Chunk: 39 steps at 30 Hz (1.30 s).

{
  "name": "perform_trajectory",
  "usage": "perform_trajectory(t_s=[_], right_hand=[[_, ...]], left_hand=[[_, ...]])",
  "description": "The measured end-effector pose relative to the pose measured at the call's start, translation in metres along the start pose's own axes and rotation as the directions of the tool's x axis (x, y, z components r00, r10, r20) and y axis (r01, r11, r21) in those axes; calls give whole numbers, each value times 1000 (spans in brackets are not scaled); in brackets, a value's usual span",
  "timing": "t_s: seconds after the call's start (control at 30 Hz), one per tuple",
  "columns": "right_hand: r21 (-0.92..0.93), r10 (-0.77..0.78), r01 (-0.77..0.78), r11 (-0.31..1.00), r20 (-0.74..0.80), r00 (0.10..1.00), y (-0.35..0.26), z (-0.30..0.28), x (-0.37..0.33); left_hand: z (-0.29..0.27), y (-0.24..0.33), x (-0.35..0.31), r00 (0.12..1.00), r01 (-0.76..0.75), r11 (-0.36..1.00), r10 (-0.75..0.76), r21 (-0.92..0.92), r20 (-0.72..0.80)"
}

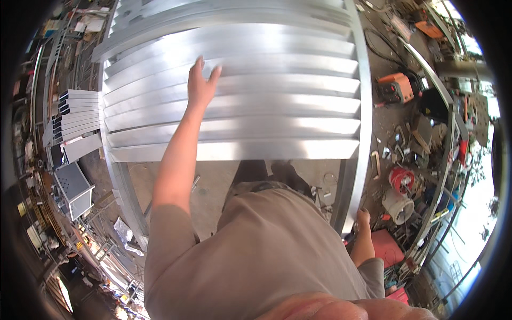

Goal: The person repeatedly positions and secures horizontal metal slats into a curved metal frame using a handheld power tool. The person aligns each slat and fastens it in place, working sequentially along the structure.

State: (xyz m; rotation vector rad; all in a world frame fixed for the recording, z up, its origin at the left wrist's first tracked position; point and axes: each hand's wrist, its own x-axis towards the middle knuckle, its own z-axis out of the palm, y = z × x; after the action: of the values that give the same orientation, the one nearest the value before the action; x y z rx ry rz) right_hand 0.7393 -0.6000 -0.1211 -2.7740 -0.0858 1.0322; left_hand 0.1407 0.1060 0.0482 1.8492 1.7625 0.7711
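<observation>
A large silvery metal frame fitted with slanted louvre slats (234,106) spreads out in front of me. Above its slats, left of the middle, my left hand (202,85) is open, with thumb and fingers apart and nothing held; whether it touches the metal I cannot tell. My right hand (364,217) is low at the right, beside the outer face of the frame's right rail (353,197). Its fingers look curled, and what they hold, if anything, is hidden.
Left of the frame lie stacked metal profiles (80,114) and a grey panel (74,184). On the right floor are an orange-and-black machine (396,88), a red bucket (401,178), a white bucket (399,207) and a red board (385,248). Dark cable (381,45) coils farther off.
</observation>
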Motion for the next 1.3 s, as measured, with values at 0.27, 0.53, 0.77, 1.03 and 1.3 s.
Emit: perform_trajectory(t_s=[0.27, 0.53, 0.77, 1.03, 1.3], right_hand=[[143, -266, 294, 945, -189, 945, -239, -2, -102], [259, -379, 397, 881, -116, 918, -381, 38, -174], [322, -575, 585, 744, -135, 807, -476, 41, -211], [-440, -961, 869, 226, -246, 126, -567, 11, -293], [-611, -997, 792, -3, -57, -47, -573, -48, -304]], left_hand=[[1, -43, 254, 577, 555, 171, -784, -814, 228], [-7, -88, 235, 664, 495, 67, -673, -866, 327], [-14, -76, 167, 749, 355, -157, -542, -922, 381], [-36, 51, 82, 902, 284, -409, -192, -867, 387], [-47, 175, -33, 921, 380, -198, -16, -904, 390]])
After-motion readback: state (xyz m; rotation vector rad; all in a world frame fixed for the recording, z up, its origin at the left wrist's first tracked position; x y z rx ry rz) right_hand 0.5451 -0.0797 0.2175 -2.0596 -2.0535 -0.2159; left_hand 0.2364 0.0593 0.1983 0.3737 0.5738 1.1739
